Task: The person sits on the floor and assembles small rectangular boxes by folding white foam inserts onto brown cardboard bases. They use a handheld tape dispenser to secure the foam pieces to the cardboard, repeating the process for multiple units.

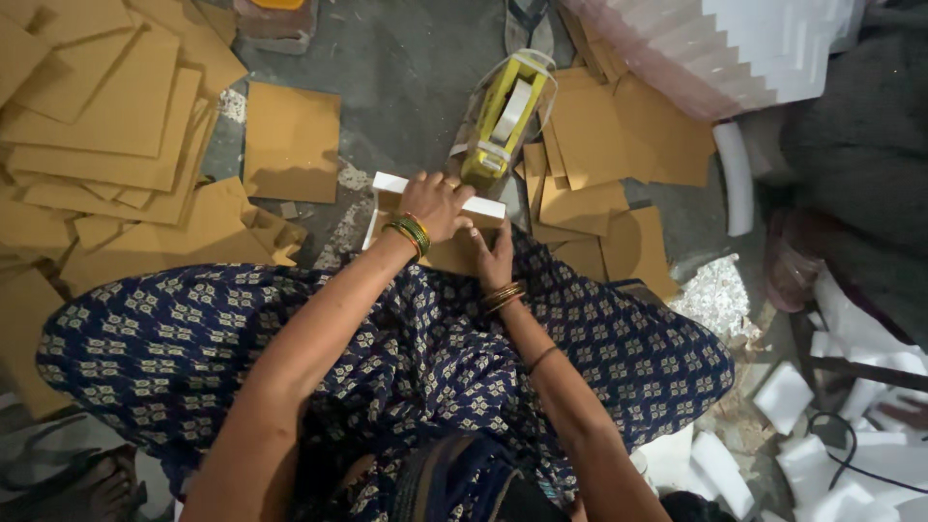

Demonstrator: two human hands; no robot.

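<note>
At frame centre, left hand [437, 203] presses flat, fingers spread, on white foam strip [488, 206] atop brown cardboard sheet [454, 253]; right hand [495, 259] grips the sheet's edge.

The grey concrete floor [416, 68] carries all items. Brown cardboard sheets [106, 126] lie stacked at left; a single sheet [290, 140] lies apart. More cardboard pieces [619, 145] lie at right. White foam scraps [822, 464] and crumbs [715, 295] lie scattered lower right.
</note>
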